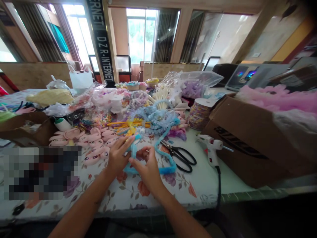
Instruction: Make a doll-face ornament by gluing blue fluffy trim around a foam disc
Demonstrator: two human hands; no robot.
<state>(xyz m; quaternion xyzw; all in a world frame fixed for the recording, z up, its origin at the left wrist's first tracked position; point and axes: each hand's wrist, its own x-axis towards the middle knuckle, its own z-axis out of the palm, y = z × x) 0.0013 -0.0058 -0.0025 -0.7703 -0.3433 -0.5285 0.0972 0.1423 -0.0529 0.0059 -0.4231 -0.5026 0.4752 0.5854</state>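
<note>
A fluffy blue chenille stem (168, 170) forms a loop between my hands, and its long tail bends round on the tablecloth to the right. My left hand (120, 154) has its fingers closed on the stem near the loop's upper end. On the other side my right hand (148, 168) curls thumb and fingers round the lower part of the loop; the exact contact is partly hidden. Black-handled scissors (182, 158) lie just right of the stem. Several pink bunny-like pieces (95, 140) lie to the left of my hands.
A white glue gun (211, 148) stands right of the scissors, its cord hanging over the table edge. Beyond it is a large cardboard box (244, 145) with pink tulle. A ribbon spool (200, 114), yellow stems (128, 125) and bagged craft pieces crowd the back. Another box (27, 127) sits left.
</note>
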